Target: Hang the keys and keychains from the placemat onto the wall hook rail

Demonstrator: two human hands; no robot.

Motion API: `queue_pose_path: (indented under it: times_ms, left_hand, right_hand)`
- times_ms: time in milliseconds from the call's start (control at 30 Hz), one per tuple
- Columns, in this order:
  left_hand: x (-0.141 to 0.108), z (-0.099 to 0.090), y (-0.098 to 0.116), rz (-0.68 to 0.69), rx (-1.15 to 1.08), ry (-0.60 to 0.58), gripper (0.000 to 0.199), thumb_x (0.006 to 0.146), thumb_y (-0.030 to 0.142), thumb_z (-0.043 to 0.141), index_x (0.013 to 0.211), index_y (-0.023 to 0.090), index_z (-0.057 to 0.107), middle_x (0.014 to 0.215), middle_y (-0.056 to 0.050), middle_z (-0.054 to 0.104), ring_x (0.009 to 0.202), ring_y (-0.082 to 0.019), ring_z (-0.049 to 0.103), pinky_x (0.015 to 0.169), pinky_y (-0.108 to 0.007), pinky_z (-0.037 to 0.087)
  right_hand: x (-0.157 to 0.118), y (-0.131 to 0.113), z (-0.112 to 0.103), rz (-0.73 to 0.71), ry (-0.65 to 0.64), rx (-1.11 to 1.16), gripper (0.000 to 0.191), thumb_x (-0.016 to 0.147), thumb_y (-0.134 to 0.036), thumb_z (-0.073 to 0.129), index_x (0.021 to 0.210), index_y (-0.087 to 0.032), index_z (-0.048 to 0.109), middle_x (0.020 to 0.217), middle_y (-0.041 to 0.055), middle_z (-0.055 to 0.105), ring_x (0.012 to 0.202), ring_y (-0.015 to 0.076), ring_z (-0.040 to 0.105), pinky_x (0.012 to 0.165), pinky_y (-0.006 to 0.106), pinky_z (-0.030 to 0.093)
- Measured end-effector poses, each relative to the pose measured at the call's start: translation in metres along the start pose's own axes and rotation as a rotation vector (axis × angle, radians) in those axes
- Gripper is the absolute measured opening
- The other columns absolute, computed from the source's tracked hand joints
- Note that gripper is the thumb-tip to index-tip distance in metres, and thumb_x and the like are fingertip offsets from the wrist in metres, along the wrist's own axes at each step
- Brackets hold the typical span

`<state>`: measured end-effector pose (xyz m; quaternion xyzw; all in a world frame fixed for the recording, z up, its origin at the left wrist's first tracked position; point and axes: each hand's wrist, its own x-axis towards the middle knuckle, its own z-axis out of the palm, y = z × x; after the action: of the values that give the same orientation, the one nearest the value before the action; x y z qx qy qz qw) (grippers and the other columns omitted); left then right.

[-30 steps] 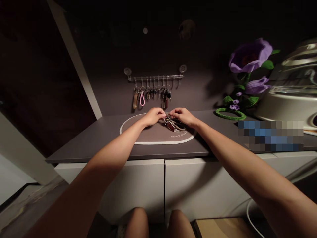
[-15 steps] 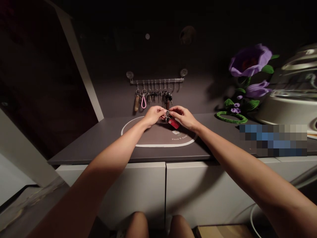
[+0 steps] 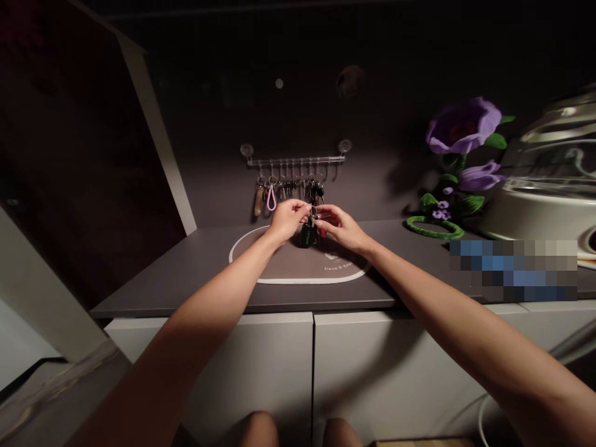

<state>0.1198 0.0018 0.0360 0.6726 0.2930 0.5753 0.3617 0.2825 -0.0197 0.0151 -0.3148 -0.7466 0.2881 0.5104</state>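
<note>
Both hands meet over the oval mat (image 3: pixel 279 267), in front of the hook rail. My left hand (image 3: pixel 289 220) pinches the ring of a bunch of keys (image 3: pixel 313 218) between thumb and fingertips. From the right, my right hand (image 3: pixel 342 226) has its thumb and fingers closed on the same bunch. A dark tag with green lettering (image 3: pixel 308 236) hangs below the ring, and a bit of red tag (image 3: pixel 321 232) shows beside it, mostly covered by the right fingers.
Behind the hands, a clear hook rail (image 3: pixel 298 161) on the wall carries several key sets, among them a pink loop (image 3: pixel 271 198) and a brown fob (image 3: pixel 259 202). Purple craft flowers (image 3: pixel 465 127) and a glass-topped appliance (image 3: pixel 535 205) stand at the right of the dark counter (image 3: pixel 153 273).
The red tag, plainly visible before, is now mostly hidden, and the dark tag with green lettering has come into sight. The right fingers have shifted on the bunch. The view has tilted up slightly.
</note>
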Motion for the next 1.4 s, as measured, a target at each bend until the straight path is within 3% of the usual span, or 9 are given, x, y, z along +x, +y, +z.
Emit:
queue_pose_path:
  times_ms: [333,633,933,1200,1400]
  left_hand:
    - [-0.005,0.004,0.003,0.101,0.098,-0.053,0.014,0.071,0.026,0.059,0.074,0.012,0.059,0.065,0.0,0.059,0.058,-0.008,0.052,0.059,-0.022,0.043]
    - [-0.003,0.006,-0.003,0.157,0.104,-0.05,0.016,0.071,0.028,0.059,0.074,0.013,0.06,0.065,0.0,0.06,0.059,-0.009,0.053,0.059,-0.023,0.044]
    - [-0.002,0.008,-0.011,0.203,0.142,-0.011,0.015,0.072,0.028,0.058,0.077,0.013,0.061,0.074,-0.003,0.062,0.065,-0.011,0.055,0.062,-0.023,0.044]
    - [0.0,0.005,-0.022,0.272,0.343,0.024,0.013,0.077,0.024,0.053,0.077,0.014,0.062,0.075,-0.004,0.061,0.067,-0.011,0.055,0.065,-0.024,0.045]
    - [-0.003,0.005,-0.023,0.313,0.537,0.015,0.016,0.08,0.021,0.049,0.073,0.014,0.061,0.073,-0.003,0.06,0.067,-0.012,0.054,0.065,-0.024,0.043]
  right_hand:
    - [-0.001,-0.013,0.003,0.076,0.089,0.059,0.019,0.074,-0.034,0.056,0.083,-0.018,0.054,0.068,-0.0026,0.055,0.057,0.0089,0.049,0.059,0.025,0.044]
    - [0.002,-0.014,-0.001,0.051,0.14,0.083,0.026,0.066,-0.039,0.065,0.073,-0.014,0.059,0.071,-0.0003,0.059,0.065,0.0096,0.051,0.068,0.025,0.041]
    - [0.005,-0.015,0.001,0.119,0.154,0.153,0.031,0.071,-0.048,0.058,0.075,-0.019,0.049,0.049,-0.0061,0.046,0.039,0.0083,0.042,0.039,0.022,0.035]
    - [0.024,-0.012,-0.011,0.16,0.299,0.111,0.027,0.077,-0.048,0.051,0.077,-0.022,0.043,0.043,-0.0072,0.045,0.031,0.0089,0.039,0.031,0.021,0.03]
    - [0.052,-0.01,-0.025,0.158,0.469,0.079,0.03,0.075,-0.049,0.053,0.074,-0.019,0.045,0.041,-0.0065,0.045,0.032,0.0071,0.038,0.033,0.019,0.029]
